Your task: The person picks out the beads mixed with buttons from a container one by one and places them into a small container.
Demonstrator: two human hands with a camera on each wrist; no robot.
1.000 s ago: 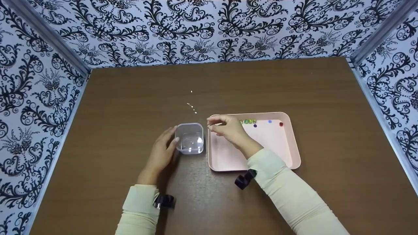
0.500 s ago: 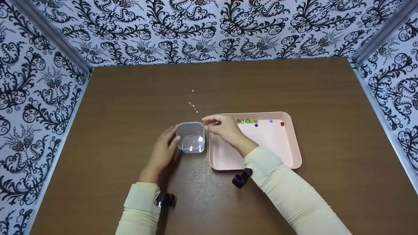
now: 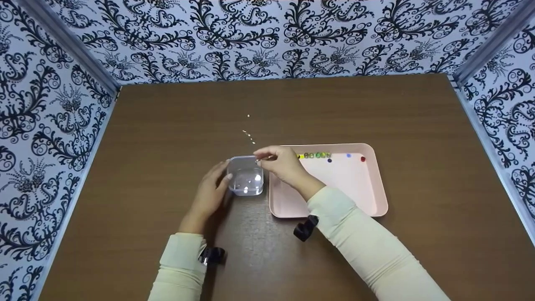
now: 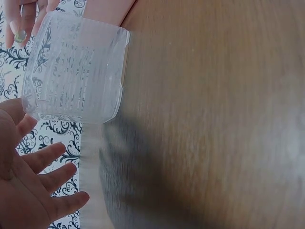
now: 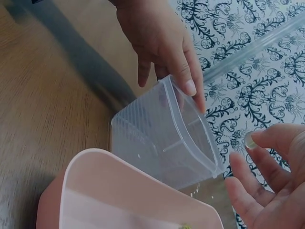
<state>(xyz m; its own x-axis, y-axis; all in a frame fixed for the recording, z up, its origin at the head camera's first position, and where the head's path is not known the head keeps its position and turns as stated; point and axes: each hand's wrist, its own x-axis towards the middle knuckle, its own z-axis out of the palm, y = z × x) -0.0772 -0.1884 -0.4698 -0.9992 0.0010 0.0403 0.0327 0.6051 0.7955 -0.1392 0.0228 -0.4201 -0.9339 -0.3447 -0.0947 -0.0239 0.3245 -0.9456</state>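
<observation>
The left hand (image 3: pixel 207 194) holds the clear plastic container (image 3: pixel 246 192) at its left side, thumb and index finger at the rim. In the left wrist view its other fingers (image 4: pixel 57 179) are spread away from the wall. The right hand (image 3: pixel 284 165) pinches a small clear-greenish glass piece (image 5: pixel 249 140) between thumb and finger, above the container's back right rim. Beside the container lies a pink tray (image 3: pixel 378 190) with a row of green and yellow pieces (image 3: pixel 318 155) along its back edge, plus a dark piece (image 3: pixel 329 160), a blue piece (image 3: pixel 348 155) and a red piece (image 3: pixel 363 159).
Several small white bits (image 3: pixel 249 135) lie on the brown table (image 3: pixel 175 125) behind the container. Black-and-white patterned walls (image 3: pixel 259 42) with grey corner posts enclose the table at the back and sides. Each wrist carries a black device.
The right hand has moved left from the tray's back left corner to the container's rim, still pinching the piece. The left hand stays at the container.
</observation>
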